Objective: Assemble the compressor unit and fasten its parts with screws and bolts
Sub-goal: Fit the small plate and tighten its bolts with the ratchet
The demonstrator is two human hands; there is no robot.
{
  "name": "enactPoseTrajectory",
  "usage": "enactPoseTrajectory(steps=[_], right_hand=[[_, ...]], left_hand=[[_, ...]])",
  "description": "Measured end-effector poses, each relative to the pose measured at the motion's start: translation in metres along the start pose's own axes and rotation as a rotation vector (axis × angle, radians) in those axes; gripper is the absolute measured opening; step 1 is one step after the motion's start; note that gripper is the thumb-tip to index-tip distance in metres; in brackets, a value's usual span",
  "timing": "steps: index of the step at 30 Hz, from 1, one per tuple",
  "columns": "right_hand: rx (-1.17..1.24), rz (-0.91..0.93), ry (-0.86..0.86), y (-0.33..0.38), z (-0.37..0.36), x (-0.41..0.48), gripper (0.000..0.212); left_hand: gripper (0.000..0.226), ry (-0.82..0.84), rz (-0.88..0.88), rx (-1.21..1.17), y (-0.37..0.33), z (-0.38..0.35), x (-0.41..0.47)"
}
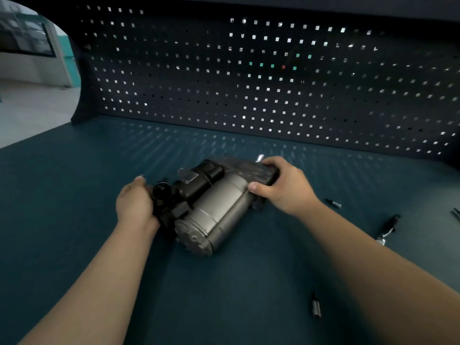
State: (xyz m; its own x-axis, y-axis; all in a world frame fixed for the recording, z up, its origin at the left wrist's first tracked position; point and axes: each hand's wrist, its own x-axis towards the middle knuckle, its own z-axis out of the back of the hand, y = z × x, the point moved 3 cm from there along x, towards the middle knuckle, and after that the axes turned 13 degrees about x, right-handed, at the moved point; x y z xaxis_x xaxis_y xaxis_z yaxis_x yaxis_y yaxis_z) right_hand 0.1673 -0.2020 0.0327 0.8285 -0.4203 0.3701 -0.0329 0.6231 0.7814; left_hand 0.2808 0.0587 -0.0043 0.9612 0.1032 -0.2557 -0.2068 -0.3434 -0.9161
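Lying slantwise near the middle of the teal bench top (74, 195), the compressor unit (211, 202) is held at both ends, its grey cylinder pointed toward the near side and its dark ribbed block toward the pegboard (273, 83) at the back. The black fitting at the unit's left end is gripped by the left hand (135, 204), whose fingers are wrapped out of sight behind it. The ribbed block is clasped by the right hand (283, 185), fingers curled over its top and the thumb pressed against the grey cylinder. A small bolt (333, 202) is seen on the bench just right of the right wrist. A dark-handled tool (388, 227) is laid farther right, and a short socket bit (316, 307) is set near the front, well apart from the unit.
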Motion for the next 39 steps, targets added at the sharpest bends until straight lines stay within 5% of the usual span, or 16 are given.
enactPoseTrajectory(steps=[9, 14, 17, 22, 28, 34, 39], right_hand=[[-0.003, -0.131, -0.119, -0.05, 0.071, -0.066, 0.055], [-0.31, -0.174, 0.207, -0.035, 0.097, -0.04, 0.07], [-0.285, -0.209, 0.173, -0.017, 0.115, 0.017, 0.087], [-0.696, -0.176, 0.36, -0.007, 0.061, 0.102, 0.043], [-0.806, -0.308, 0.577, -0.033, 0.017, 0.117, 0.045], [-0.943, -0.348, 0.477, -0.041, 0.036, 0.127, 0.009], [-0.938, -0.171, 0.47, -0.039, 0.0, 0.145, 0.024]], left_hand=[[0.016, 0.119, 0.078, 0.26, 0.042, -0.058, -0.052], [0.015, 0.238, 0.212, 0.269, 0.043, -0.062, -0.043], [0.027, 0.442, 0.387, 0.174, 0.049, -0.058, -0.034], [0.035, 0.53, 0.412, 0.036, 0.055, -0.053, -0.022], [0.031, 0.611, 0.429, 0.037, 0.053, -0.057, -0.013], [0.028, 0.587, 0.431, 0.003, 0.055, -0.064, -0.01], [0.028, 0.582, 0.427, 0.008, 0.055, -0.066, -0.012]])
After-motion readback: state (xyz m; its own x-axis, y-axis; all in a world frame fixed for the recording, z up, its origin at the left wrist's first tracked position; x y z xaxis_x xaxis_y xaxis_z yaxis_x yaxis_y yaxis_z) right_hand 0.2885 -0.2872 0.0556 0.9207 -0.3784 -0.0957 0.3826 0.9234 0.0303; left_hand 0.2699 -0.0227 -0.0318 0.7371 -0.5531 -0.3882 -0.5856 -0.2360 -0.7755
